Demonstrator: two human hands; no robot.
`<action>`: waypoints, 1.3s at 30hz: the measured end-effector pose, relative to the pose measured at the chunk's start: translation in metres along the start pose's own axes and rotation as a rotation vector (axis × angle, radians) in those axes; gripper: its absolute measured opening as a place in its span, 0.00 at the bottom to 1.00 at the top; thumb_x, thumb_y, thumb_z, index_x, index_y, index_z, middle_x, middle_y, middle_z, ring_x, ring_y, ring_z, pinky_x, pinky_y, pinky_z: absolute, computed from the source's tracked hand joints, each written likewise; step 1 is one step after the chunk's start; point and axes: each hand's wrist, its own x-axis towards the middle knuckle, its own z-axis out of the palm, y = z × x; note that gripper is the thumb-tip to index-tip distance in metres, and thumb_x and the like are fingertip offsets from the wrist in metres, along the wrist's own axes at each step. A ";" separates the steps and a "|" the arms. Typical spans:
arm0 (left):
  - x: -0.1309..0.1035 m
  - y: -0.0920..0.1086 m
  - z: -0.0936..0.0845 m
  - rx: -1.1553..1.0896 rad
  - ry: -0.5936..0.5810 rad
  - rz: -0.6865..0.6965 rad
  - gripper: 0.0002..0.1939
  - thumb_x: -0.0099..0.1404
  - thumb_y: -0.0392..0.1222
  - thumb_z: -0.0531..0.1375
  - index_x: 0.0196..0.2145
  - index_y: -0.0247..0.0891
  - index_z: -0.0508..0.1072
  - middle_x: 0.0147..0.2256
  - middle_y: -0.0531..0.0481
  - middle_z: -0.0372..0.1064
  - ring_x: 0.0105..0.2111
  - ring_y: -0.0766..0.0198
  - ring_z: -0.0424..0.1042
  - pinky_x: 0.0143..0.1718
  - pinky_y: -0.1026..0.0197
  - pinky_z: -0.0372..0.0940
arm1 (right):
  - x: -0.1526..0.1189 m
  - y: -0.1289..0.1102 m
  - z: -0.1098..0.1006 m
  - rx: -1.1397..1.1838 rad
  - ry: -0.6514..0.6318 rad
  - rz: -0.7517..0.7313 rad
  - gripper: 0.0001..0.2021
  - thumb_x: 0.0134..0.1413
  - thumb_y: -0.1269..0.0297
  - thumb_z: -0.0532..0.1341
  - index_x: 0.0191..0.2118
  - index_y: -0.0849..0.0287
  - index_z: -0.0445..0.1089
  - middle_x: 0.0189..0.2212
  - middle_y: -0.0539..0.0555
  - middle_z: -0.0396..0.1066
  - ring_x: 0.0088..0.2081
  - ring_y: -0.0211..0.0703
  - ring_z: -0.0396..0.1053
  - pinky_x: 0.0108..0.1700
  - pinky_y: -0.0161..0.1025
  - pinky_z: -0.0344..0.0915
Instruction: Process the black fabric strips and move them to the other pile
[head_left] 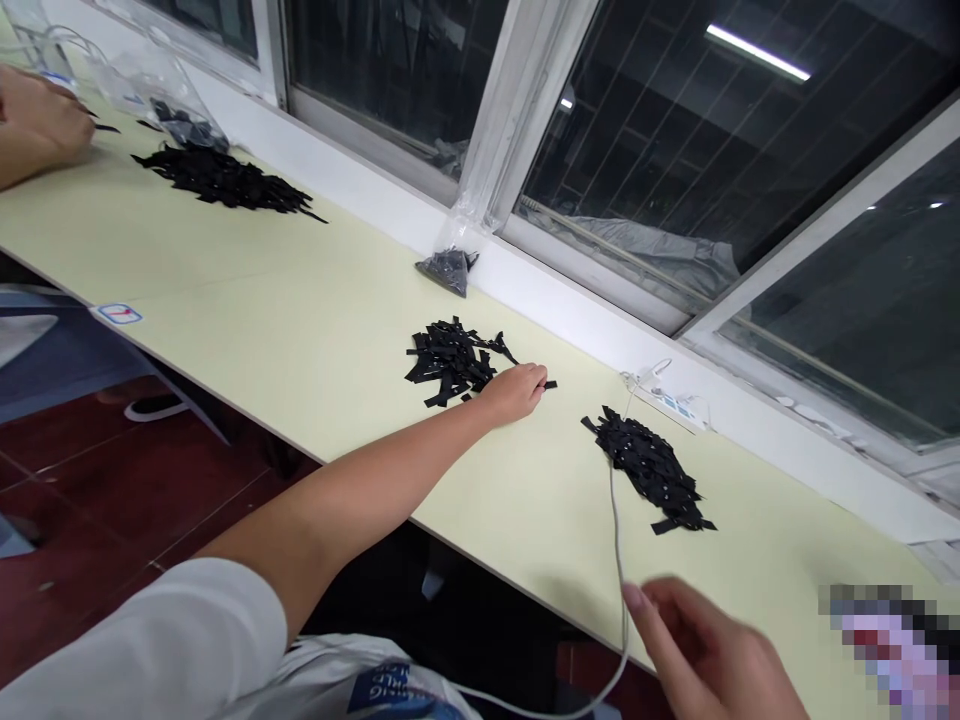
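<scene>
My left hand (517, 393) reaches over the table with its fingers closed on a black fabric strip (551, 385), whose end pokes out past the fingertips. Just behind that hand lies a loose pile of black strips (446, 355). My right hand (712, 645) is above the table's front edge, its fingers loosely curled and the thumb apart, with nothing visible in it. A white cable (616, 520) runs close by its thumb. Farther back on the right is a second heap of black strips (649, 470), denser, with small light specks.
A clear plastic bag (448, 268) of dark pieces stands by the wall. A power strip (679, 408) lies at the wall. Another person's hand (45, 125) rests at far left near a larger black pile (225, 180). A pixelated patch (892, 640) covers the lower right.
</scene>
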 end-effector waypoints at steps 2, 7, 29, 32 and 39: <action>-0.002 0.001 0.003 -0.113 -0.016 0.013 0.08 0.71 0.39 0.51 0.43 0.39 0.69 0.43 0.45 0.71 0.42 0.58 0.70 0.44 0.56 0.65 | 0.048 -0.048 -0.017 -0.061 0.102 -0.223 0.25 0.56 0.35 0.56 0.32 0.52 0.75 0.19 0.53 0.66 0.22 0.43 0.63 0.26 0.39 0.58; -0.004 -0.004 0.011 -0.269 -0.009 -0.072 0.09 0.70 0.39 0.55 0.47 0.40 0.70 0.43 0.48 0.75 0.43 0.59 0.72 0.46 0.57 0.66 | 0.189 -0.110 0.014 0.177 0.296 -0.435 0.24 0.62 0.46 0.51 0.47 0.60 0.72 0.37 0.59 0.76 0.34 0.45 0.71 0.39 0.40 0.63; 0.002 -0.006 0.017 -0.298 0.017 -0.105 0.09 0.66 0.38 0.58 0.40 0.39 0.78 0.39 0.51 0.78 0.38 0.63 0.74 0.42 0.61 0.66 | 0.244 -0.074 0.087 0.661 0.144 -0.314 0.23 0.48 0.43 0.65 0.37 0.60 0.76 0.29 0.54 0.75 0.29 0.42 0.67 0.34 0.39 0.61; 0.005 -0.006 0.017 -0.231 0.032 -0.070 0.08 0.65 0.37 0.58 0.37 0.39 0.78 0.37 0.50 0.78 0.38 0.61 0.73 0.43 0.59 0.65 | 0.243 -0.077 0.086 0.660 0.166 -0.307 0.21 0.47 0.44 0.65 0.36 0.59 0.75 0.33 0.55 0.76 0.31 0.43 0.69 0.36 0.39 0.62; 0.005 0.002 0.010 -0.236 0.154 -0.030 0.08 0.68 0.39 0.55 0.38 0.38 0.74 0.34 0.50 0.75 0.36 0.62 0.71 0.40 0.60 0.64 | 0.237 -0.086 0.083 0.718 0.343 -0.314 0.28 0.46 0.45 0.67 0.50 0.58 0.72 0.48 0.60 0.73 0.43 0.48 0.71 0.42 0.43 0.67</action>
